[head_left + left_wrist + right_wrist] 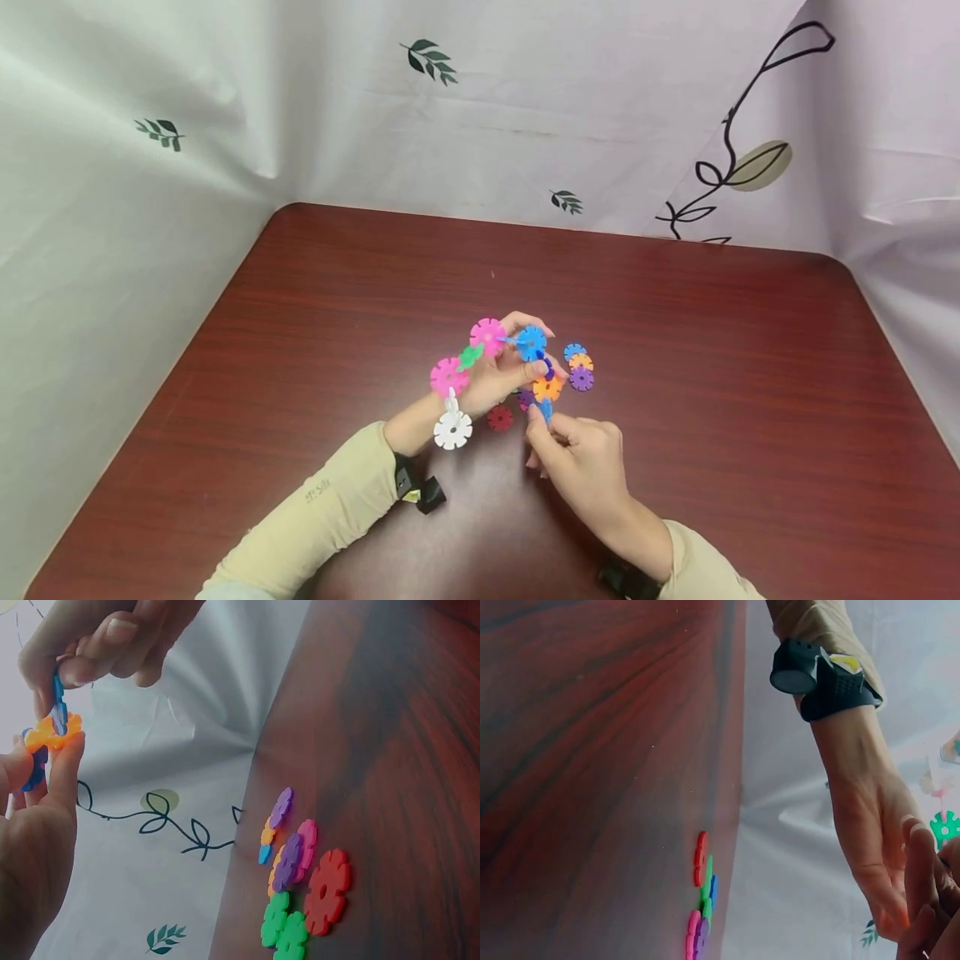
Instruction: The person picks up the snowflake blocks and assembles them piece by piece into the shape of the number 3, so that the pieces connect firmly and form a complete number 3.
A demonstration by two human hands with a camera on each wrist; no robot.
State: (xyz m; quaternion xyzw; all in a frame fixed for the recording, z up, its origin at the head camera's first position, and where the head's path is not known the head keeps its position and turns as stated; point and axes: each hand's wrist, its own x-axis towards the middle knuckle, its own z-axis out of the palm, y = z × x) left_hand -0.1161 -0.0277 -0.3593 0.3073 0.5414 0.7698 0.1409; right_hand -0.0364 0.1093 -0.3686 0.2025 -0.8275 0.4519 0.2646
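A curved chain of notched plastic discs hangs in the air above the table. It runs from a white disc point(452, 432) through pink, green and blue ones to a dark blue disc point(35, 770) and an orange disc point(547, 389). My left hand point(495, 385) pinches the chain near its dark blue and orange pieces. Between thumb and fingers, my right hand point(588, 467) pinches a blue disc point(58, 701) standing edge-on against the orange one. Whether their slots are joined, I cannot tell. In the right wrist view my fingers hide most of the contact.
Loose discs lie on the table point(712, 400) beneath and beyond my hands: a red disc point(499, 417), a purple disc point(582, 379), green discs point(291, 941) and several others, some overlapping. A white patterned curtain point(487, 125) surrounds the table's far and side edges.
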